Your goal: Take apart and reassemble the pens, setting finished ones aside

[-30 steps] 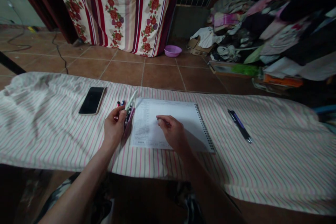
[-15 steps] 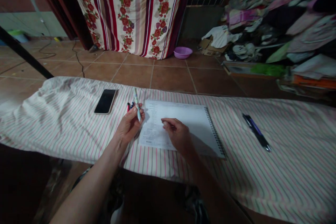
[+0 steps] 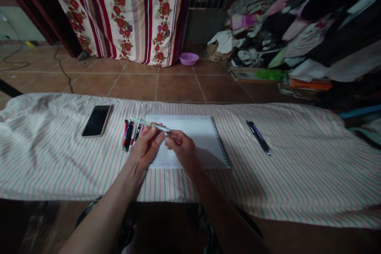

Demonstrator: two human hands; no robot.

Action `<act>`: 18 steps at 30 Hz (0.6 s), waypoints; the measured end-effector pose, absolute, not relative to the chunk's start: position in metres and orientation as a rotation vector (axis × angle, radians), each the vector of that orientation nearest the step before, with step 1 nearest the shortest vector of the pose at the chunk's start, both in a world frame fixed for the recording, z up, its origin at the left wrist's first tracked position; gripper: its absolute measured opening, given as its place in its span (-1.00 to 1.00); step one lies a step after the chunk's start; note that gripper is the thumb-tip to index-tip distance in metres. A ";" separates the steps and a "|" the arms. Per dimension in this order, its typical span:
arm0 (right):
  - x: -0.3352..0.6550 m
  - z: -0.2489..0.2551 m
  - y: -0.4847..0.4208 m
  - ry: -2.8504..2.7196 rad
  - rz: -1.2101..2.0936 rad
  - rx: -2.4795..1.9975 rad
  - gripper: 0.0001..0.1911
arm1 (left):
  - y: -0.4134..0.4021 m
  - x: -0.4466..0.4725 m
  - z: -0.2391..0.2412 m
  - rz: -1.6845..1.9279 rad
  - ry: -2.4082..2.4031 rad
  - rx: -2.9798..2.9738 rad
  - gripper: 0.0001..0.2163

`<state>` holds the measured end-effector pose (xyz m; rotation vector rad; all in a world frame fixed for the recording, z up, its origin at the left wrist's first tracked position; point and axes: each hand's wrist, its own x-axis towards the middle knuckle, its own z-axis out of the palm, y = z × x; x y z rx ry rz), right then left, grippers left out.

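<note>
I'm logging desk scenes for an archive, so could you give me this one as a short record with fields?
Left hand: the left hand holds a pale pen
Right hand: the right hand is at the pale pen's right end; grip unclear
Under the hands: notebook, spiral edge right
Left of notebook: several pens, then a phone, screen dark
Right of notebook: dark pen, possibly two
Surface: striped cloth
Floor beyond: purple basin beside a curtain

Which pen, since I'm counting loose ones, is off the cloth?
The pale green pen in the left hand; the other visible pens lie on the cloth.
</note>
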<state>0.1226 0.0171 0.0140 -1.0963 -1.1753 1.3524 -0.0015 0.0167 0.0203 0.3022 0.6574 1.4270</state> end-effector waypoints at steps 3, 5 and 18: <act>0.123 0.021 0.016 -1.064 1.389 -1.074 -0.75 | 0.018 0.004 0.018 1.432 0.675 0.334 -0.86; 0.124 0.025 0.016 -1.013 1.396 -1.067 -0.75 | 0.018 0.007 0.018 1.433 0.702 0.370 -0.86; 0.140 0.021 0.025 -0.685 1.431 -1.126 -0.70 | 0.014 0.018 0.029 1.394 0.852 0.389 -0.78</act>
